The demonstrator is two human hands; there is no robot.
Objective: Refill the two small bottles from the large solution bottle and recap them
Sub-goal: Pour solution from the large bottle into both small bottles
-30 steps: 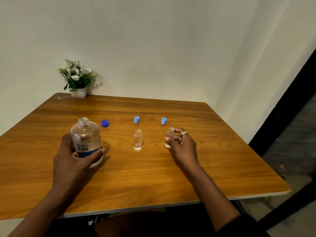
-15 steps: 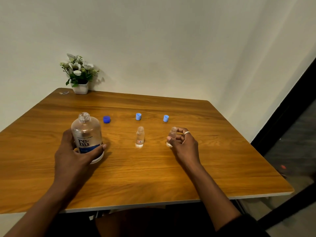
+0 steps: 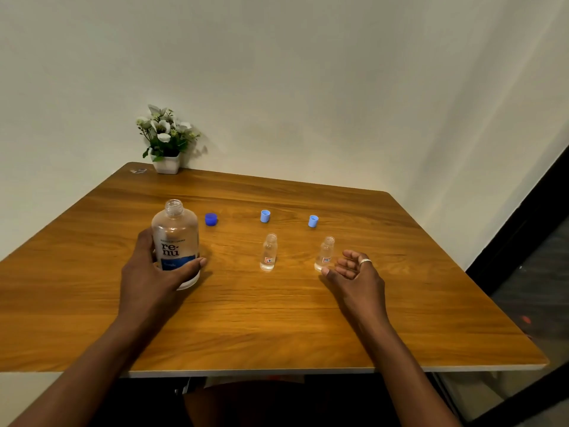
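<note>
This looks like a plain room in a home or a small office; I cannot tell which; a wooden table (image 3: 277,334) sits against bare cream walls (image 3: 308,81); a little white pot of flowers (image 3: 166,163) stands at its back corner; a dark frame (image 3: 520,232) runs down the right side.

My left hand (image 3: 152,272) grips the large solution bottle (image 3: 176,238), thumb across the label, fingers (image 3: 144,241) round its far side. My right hand (image 3: 358,274) is empty, palm turned inward, fingers loosely curled. Both forearms reach over the desk (image 3: 277,334).
</note>
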